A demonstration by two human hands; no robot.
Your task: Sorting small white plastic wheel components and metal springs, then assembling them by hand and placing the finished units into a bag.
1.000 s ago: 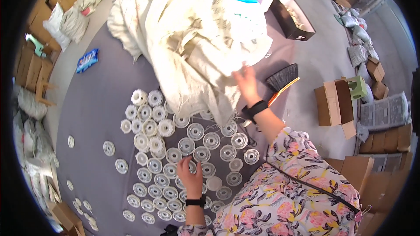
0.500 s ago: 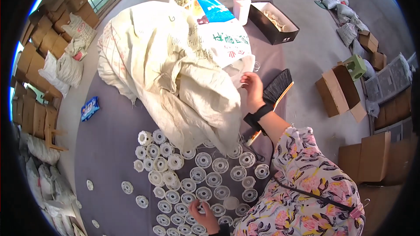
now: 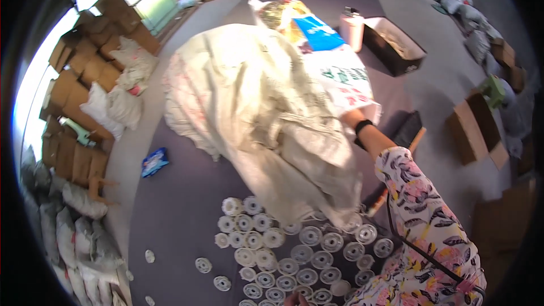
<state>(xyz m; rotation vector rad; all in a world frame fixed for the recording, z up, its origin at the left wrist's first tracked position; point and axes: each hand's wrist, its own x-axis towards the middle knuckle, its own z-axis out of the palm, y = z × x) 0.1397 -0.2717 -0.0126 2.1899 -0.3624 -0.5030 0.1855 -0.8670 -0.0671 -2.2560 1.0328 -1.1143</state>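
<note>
My right hand (image 3: 354, 118) reaches into the mouth of a white plastic bag (image 3: 340, 73) with coloured print. The bag hides its fingers, so what they hold does not show. A black band circles that wrist. At the lower edge, only the blurred fingertips of my left hand (image 3: 296, 299) come into view, among white ring-shaped plastic wheels (image 3: 306, 276); whether they grip one cannot be made out. Several such wheels stand close together in rows on the grey-covered table. A large cream woven sack (image 3: 243, 90) lies crumpled beside the plastic bag, its lower end over some wheels.
A black-bristled brush (image 3: 409, 130) lies right of the sack. Behind are a pale bottle (image 3: 352, 29) and an open black box (image 3: 394, 45) with small pale pieces. A blue packet (image 3: 154, 162) and loose wheels (image 3: 203, 265) lie left. Cardboard boxes (image 3: 476, 127) stand on the floor.
My right hand has gone from the plastic bag's edge into its mouth. My left hand is now mostly below the picture's edge. The whole view has shifted, so things sit further right and lower.
</note>
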